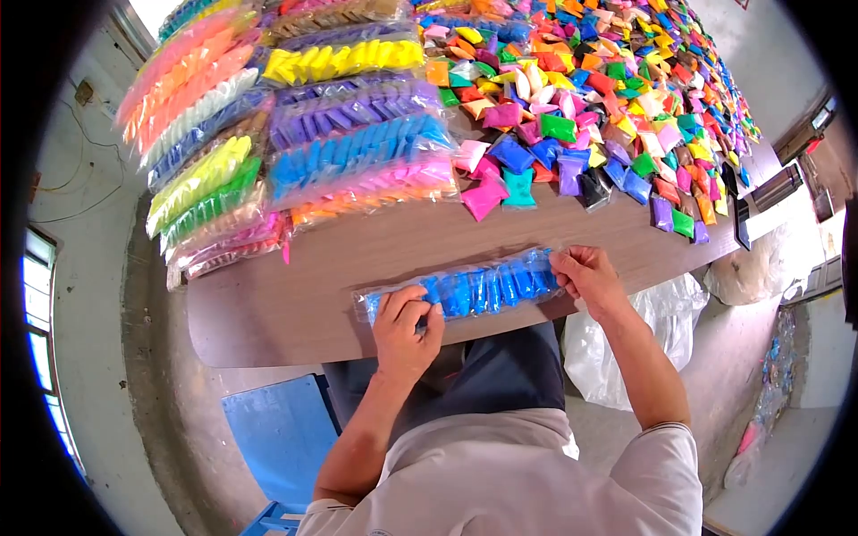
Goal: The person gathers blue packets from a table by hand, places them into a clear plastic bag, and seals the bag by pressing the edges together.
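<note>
A long clear plastic bag (490, 288) filled with a row of small blue packets lies at the table's near edge, tilted slightly up to the right. At its left end, my left hand (407, 332) has curled fingers gripping the plastic. My right hand (586, 279) pinches the opposite end between thumb and fingers. Whether the bag's right end is sealed is hidden by the fingers.
Stacked bags of packets (357, 147), sorted by colour, fill the table's left back. A large heap of loose coloured packets (581, 116) covers the right back. A blue chair (277, 429) stands at left below the brown table (268, 313); a clear plastic sack (626, 348) hangs at right.
</note>
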A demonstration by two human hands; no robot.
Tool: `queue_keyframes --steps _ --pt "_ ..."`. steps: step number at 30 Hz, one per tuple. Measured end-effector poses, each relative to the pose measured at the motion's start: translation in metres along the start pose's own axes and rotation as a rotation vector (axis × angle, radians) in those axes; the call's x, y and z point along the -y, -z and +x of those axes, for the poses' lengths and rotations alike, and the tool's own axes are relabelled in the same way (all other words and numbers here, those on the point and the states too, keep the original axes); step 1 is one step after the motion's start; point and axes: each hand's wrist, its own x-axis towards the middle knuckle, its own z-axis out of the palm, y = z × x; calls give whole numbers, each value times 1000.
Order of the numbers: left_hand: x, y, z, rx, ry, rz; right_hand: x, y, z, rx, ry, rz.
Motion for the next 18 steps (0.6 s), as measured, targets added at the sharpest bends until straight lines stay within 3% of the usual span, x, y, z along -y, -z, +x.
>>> queue_keyframes --steps 2,6,9,11,18 --pt "1 0 0 -5 5 -4 -6 3 0 79 46 175" --pt "0 0 0 -6 -4 4 -7 1 -6 83 59 214" --pt "1 0 -1 4 1 0 -12 -4 -6 20 57 235" --pt "2 0 -1 13 16 -7 -24 -5 1 -33 180 69" --pt "0 -7 -2 -26 13 -23 -43 -13 5 -202 379 42"
